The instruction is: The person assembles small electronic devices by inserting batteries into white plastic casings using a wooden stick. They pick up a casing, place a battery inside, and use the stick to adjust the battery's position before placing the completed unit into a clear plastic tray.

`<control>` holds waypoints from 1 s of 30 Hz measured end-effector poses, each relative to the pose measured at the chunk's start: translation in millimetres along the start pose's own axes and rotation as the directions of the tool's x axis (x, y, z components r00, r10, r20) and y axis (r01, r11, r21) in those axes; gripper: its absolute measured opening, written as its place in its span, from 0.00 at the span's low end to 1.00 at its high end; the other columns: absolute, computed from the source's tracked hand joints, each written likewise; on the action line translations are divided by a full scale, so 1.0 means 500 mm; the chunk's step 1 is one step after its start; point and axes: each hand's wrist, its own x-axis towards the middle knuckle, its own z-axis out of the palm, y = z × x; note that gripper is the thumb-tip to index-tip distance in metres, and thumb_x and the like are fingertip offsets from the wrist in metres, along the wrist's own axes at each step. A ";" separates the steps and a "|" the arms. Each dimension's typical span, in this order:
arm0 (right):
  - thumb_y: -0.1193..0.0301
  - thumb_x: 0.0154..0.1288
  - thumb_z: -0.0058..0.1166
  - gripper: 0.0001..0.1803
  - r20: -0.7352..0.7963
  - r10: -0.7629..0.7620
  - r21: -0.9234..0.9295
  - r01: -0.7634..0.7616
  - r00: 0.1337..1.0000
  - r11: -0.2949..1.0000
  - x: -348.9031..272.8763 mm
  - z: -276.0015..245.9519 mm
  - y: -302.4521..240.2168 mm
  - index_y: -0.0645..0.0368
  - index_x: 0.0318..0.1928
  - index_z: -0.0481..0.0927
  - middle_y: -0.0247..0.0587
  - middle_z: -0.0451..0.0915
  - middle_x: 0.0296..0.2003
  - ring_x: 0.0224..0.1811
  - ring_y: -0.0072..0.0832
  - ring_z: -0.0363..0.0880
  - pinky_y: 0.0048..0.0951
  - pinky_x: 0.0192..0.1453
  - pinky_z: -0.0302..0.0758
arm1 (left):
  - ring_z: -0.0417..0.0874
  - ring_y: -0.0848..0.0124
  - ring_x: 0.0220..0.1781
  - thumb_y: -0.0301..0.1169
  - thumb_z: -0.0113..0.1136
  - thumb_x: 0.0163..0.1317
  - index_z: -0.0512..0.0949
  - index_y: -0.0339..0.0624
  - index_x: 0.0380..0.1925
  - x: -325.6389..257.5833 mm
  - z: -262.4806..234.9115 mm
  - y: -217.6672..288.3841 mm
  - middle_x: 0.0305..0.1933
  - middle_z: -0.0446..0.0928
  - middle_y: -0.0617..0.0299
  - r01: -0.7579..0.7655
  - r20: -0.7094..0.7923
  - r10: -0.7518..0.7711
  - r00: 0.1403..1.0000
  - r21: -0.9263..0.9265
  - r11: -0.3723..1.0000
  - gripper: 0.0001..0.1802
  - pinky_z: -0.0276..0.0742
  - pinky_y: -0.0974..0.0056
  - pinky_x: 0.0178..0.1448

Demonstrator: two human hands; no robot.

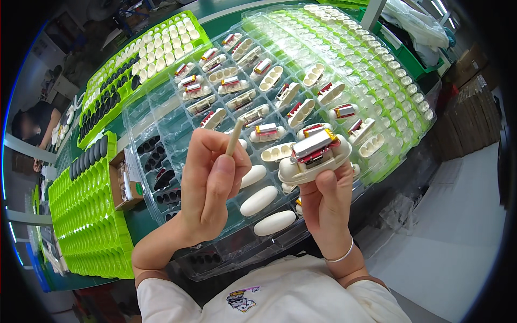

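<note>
My left hand [215, 180] is closed around a thin beige stick [233, 138] that points up between thumb and fingers. My right hand [327, 202] holds up a white oval shell half [315, 161] with a silver battery and red parts [313, 145] sitting in it. Both hands hover above a clear plastic tray [172, 116] whose pockets hold more white shell halves with batteries [266, 131]. Three closed white oval shells [259, 200] lie in the tray just below and between my hands.
Green trays [91, 215] with empty pockets lie at the left, one [145, 48] at the back holding white and black ovals. A small cardboard box [125, 185] sits between them. More clear trays [366, 59] stretch to the right. Another person [35, 126] sits at far left.
</note>
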 end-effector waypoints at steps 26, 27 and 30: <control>0.84 0.45 0.59 0.19 -0.052 -0.224 -0.243 0.205 0.973 0.948 -0.008 0.005 0.000 0.57 0.35 0.65 0.33 0.70 0.35 0.40 0.22 0.73 0.25 0.46 0.71 | 0.68 0.71 0.14 0.26 0.63 0.42 0.76 0.42 0.26 0.028 -0.003 0.055 0.15 0.67 0.63 -0.375 0.294 0.236 0.926 0.783 0.497 0.08 0.62 0.70 0.17; 0.84 0.45 0.59 0.19 -0.042 -0.253 -0.273 0.232 0.967 0.933 -0.008 0.005 0.001 0.57 0.35 0.65 0.33 0.69 0.34 0.40 0.21 0.73 0.24 0.46 0.71 | 0.68 0.71 0.14 0.26 0.63 0.43 0.76 0.41 0.26 0.031 -0.005 0.052 0.15 0.68 0.63 -0.374 0.298 0.227 0.927 0.775 0.510 0.08 0.62 0.70 0.18; 0.84 0.45 0.59 0.19 -0.018 -0.292 -0.344 0.268 0.956 0.900 -0.002 0.005 0.000 0.57 0.35 0.65 0.33 0.69 0.33 0.39 0.20 0.72 0.23 0.45 0.71 | 0.62 0.83 0.17 0.27 0.63 0.44 0.76 0.41 0.30 0.036 -0.024 0.031 0.14 0.65 0.70 -0.217 0.206 0.108 0.973 0.635 0.742 0.11 0.51 0.76 0.18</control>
